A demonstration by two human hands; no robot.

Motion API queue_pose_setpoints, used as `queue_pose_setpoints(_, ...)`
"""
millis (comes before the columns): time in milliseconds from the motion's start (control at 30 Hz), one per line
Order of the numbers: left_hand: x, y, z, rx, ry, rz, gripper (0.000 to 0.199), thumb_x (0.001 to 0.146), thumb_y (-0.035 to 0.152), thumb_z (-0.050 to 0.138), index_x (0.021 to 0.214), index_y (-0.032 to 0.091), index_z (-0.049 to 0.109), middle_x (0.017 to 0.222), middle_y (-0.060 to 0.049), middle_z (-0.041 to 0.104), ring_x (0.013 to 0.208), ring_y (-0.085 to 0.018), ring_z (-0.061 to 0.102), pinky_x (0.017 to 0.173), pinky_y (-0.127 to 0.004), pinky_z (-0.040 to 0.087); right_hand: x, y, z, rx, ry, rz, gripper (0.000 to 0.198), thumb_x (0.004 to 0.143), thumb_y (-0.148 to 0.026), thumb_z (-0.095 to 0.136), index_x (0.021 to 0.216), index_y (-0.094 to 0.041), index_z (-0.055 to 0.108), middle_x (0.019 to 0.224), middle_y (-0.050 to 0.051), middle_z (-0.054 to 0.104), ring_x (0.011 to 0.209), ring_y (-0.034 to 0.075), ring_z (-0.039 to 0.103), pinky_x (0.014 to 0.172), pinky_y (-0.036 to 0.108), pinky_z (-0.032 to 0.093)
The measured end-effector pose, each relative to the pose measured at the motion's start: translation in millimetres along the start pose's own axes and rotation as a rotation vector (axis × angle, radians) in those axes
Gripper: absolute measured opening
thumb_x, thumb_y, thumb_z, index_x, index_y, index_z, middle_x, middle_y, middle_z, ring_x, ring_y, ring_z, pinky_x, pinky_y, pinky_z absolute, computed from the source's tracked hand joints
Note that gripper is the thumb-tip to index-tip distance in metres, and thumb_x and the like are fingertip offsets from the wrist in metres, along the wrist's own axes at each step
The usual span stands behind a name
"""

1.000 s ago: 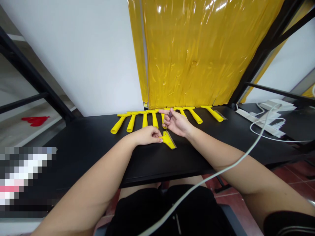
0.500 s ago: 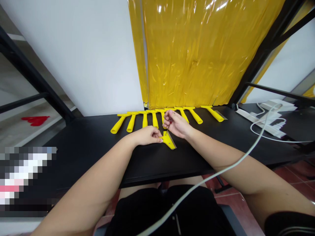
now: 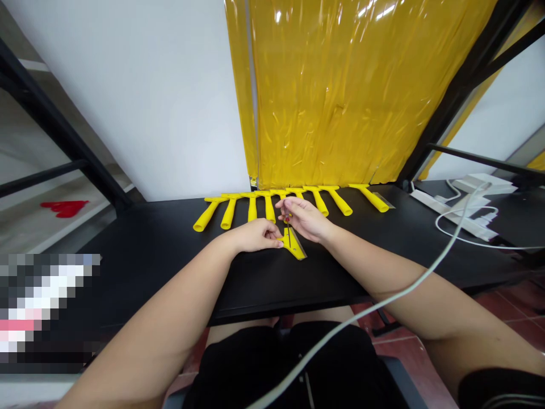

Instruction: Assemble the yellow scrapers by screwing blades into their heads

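A yellow scraper (image 3: 295, 247) with a metal blade along its right edge lies at the middle of the black table, its head turned to the right. My left hand (image 3: 260, 234) is closed around its handle, which the fingers mostly hide. In my right hand (image 3: 304, 218) is a thin screwdriver (image 3: 289, 232) with a red part by the fingers. Its shaft points down onto the scraper's head, close to a screw. Behind my hands, several yellow scraper handles (image 3: 256, 205) stand in a row along the table's back edge.
At the row's right end lies a yellow scraper with a blade (image 3: 374, 200). White power strips (image 3: 460, 213) and cables sit at the right. A pale cable (image 3: 383, 298) hangs across the foreground. Yellow plastic sheeting (image 3: 340, 96) and black posts (image 3: 451, 85) rise behind the table.
My right hand has shifted slightly left, and the screwdriver's tip has moved from the upper part of the scraper's head down toward its middle. My left hand keeps its hold.
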State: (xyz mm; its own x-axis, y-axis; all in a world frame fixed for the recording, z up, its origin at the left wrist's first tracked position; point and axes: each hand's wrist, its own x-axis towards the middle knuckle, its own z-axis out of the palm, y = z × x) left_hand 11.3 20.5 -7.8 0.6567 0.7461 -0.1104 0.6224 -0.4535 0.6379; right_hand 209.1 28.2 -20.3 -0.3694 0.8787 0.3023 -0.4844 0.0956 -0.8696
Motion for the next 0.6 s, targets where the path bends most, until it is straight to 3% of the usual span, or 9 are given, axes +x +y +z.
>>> queue_pose_setpoints(200, 0.2, -0.1, 0.1, 0.004, 0.004, -0.001, 0.041, 0.081, 0.051, 0.077, 0.099, 0.014, 0.079, 0.084, -0.005, 0.072, 0.074, -0.016, 0.062, 0.071, -0.028, 0.047, -0.8, -5.3, -4.2, 0.043, -0.024, -0.019, 0.031, 0.087, -0.052, 0.078, 0.1, -0.025, 0.069, 0.085, -0.002, 0.06, 0.073, 0.014, 0.058, 0.073, 0.032, 0.054)
queue_pose_setpoints(600, 0.9, 0.3, 0.2, 0.002, 0.004, -0.011, 0.04, 0.08, 0.051, 0.077, 0.098, 0.015, 0.078, 0.085, -0.005, 0.072, 0.075, -0.017, 0.061, 0.071, -0.029, 0.046, 1.1, -4.2, -5.6, 0.04, 0.019, -0.044, 0.031, 0.087, -0.052, 0.079, 0.098, -0.025, 0.066, 0.078, -0.003, 0.058, 0.069, 0.012, 0.053, 0.068, 0.028, 0.051)
